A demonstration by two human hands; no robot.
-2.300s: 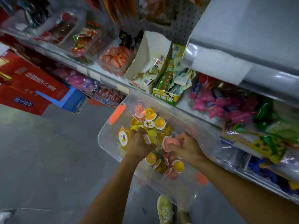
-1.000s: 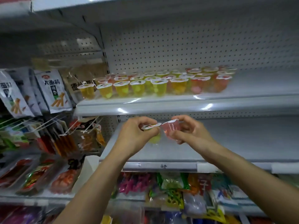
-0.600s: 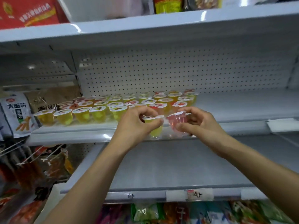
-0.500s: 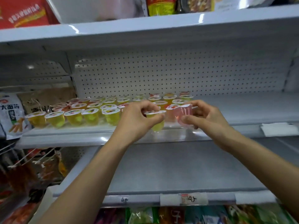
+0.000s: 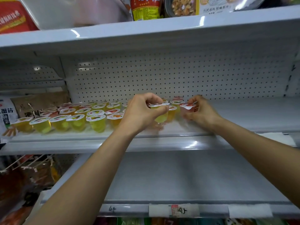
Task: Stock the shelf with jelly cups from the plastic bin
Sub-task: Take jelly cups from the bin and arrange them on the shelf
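2 hands hover low over the white metal shelf (image 5: 251,114): the left hand (image 5: 141,111) clamps thumb and fingers on a clear yellow-green jelly cup (image 5: 160,117), and at its 3 o'clock the right hand (image 5: 202,113) pinches a pink jelly cup (image 5: 186,109). Rows of lidded jelly cups (image 5: 76,120) stand at 9 o'clock, before white pegboard (image 5: 178,78).

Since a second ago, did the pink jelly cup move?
Yes. Held by the right hand, the pink jelly cup rose from in front of the lower shelf to the stocked shelf above, right of the cup rows.

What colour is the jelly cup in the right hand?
Pink jelly cup, clearest in the head view.
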